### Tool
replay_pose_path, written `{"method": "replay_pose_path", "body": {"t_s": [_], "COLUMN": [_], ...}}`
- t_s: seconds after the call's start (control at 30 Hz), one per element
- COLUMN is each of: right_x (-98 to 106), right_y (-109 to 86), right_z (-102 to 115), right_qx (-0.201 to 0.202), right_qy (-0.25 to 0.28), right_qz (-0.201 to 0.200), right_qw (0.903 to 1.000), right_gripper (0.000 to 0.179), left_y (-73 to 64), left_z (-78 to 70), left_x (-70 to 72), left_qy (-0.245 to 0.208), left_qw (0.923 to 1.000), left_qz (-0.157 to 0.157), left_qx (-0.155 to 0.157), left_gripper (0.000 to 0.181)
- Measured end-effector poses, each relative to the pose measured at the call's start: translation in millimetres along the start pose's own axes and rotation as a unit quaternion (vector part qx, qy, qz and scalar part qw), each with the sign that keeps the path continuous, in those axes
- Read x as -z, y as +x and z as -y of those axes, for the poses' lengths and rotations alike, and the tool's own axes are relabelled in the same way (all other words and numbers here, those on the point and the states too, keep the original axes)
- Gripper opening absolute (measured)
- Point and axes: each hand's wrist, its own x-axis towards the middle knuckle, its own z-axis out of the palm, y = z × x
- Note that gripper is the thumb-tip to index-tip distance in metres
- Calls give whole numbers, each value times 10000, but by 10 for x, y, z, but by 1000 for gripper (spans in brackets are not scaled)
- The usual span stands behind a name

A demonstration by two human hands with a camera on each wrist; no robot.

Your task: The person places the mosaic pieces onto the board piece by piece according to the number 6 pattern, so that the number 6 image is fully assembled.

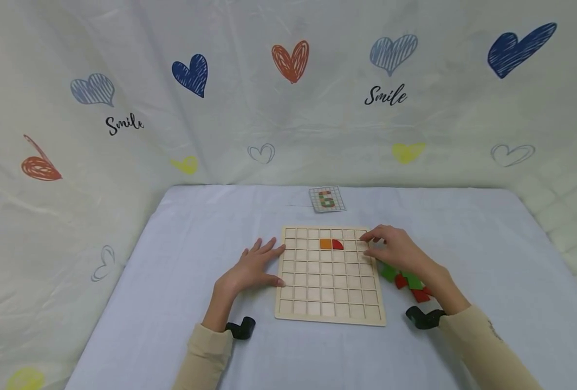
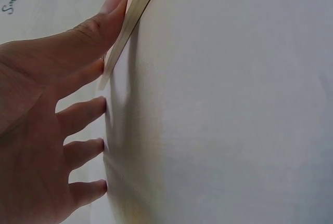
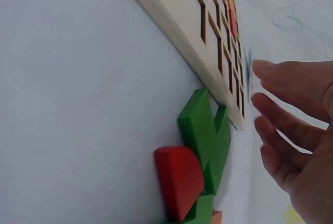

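Observation:
A pale wooden grid board [image 1: 327,278] lies on the white cloth between my hands. In one of its upper rows sit an orange square piece [image 1: 325,244] and, beside it, a red quarter-round piece [image 1: 337,245]. My left hand [image 1: 254,267] is spread at the board's left edge, thumb and index finger touching it; the left wrist view shows the thumb [image 2: 99,24] on the rim. Over the board's upper right edge hovers my right hand [image 1: 399,250], fingers bent loosely and apart from the thumb. Nothing shows between them in the right wrist view.
Right of the board, partly under my right forearm, lies a loose pile of green pieces [image 3: 197,125] and red pieces [image 3: 179,182]. Behind the board lies a small pattern card [image 1: 327,199] with a 6-like figure. A heart-printed curtain [image 1: 288,108] hangs behind the table.

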Motion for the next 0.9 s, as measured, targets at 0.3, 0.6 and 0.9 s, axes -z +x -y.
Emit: {"method": "replay_pose_path", "body": {"t_s": [0.3, 0.6, 0.9], "right_x": [-19, 116, 243], "right_y": [-125, -296, -434], "right_z": [-89, -159, -312], "right_qx": [-132, -544, -932], "right_qy": [-295, -221, -169], "right_qz": [-221, -240, -244], "right_qw": [9992, 9980, 9952], "right_gripper": [30, 34, 32], "left_y": [-20, -17, -11], "left_z": [-10, -14, -8], "left_x": [14, 14, 16], "left_qy": [-2, 50, 47], "left_qw": [10000, 10000, 10000], "left_qz": [-9, 4, 23], "left_qx": [-26, -45, -30], "left_gripper": [89, 89, 90]}}
